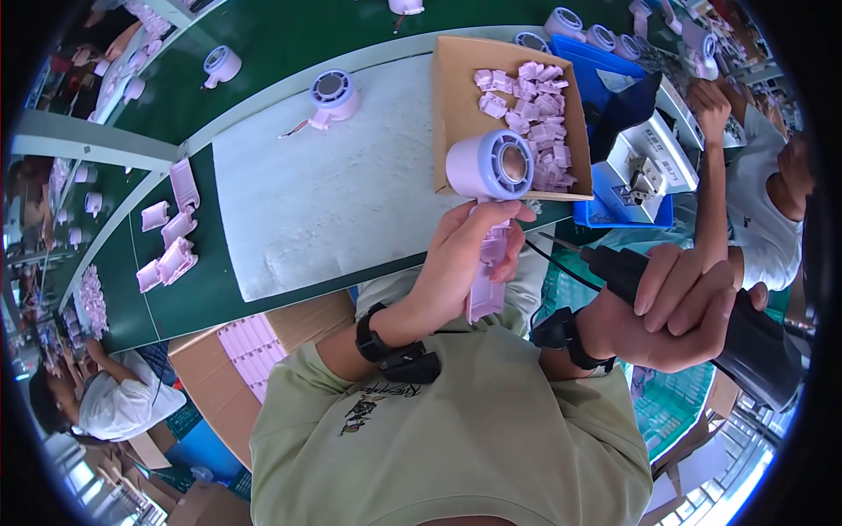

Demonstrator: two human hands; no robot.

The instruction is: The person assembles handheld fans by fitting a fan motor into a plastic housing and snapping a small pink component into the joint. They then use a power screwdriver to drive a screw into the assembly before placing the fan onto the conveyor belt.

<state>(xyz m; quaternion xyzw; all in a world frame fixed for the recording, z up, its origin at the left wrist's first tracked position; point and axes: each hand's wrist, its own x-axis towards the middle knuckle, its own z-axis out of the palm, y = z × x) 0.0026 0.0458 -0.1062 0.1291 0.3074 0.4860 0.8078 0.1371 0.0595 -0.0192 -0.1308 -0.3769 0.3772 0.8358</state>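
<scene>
My left hand (460, 250) is wrapped round the handle of a pink hair-dryer-shaped housing (478, 167). Its round head, with a lilac ring, points up and away, and the open inner side of the handle faces me. In my right hand (671, 311) is a black electric screwdriver (614, 270). Its thin bit points left toward the handle, with a gap between them. On a white mat (298, 210) lies another pink housing (333, 98) with short wires sticking out of its handle.
A cardboard box (460, 96) of small pink parts stands behind my left hand. Right of it is a blue bin (586, 66) with a white box (658, 158) of small metal parts. Pink handle shells (180, 228) lie at the left. A co-worker's hand (709, 110) is at the far right.
</scene>
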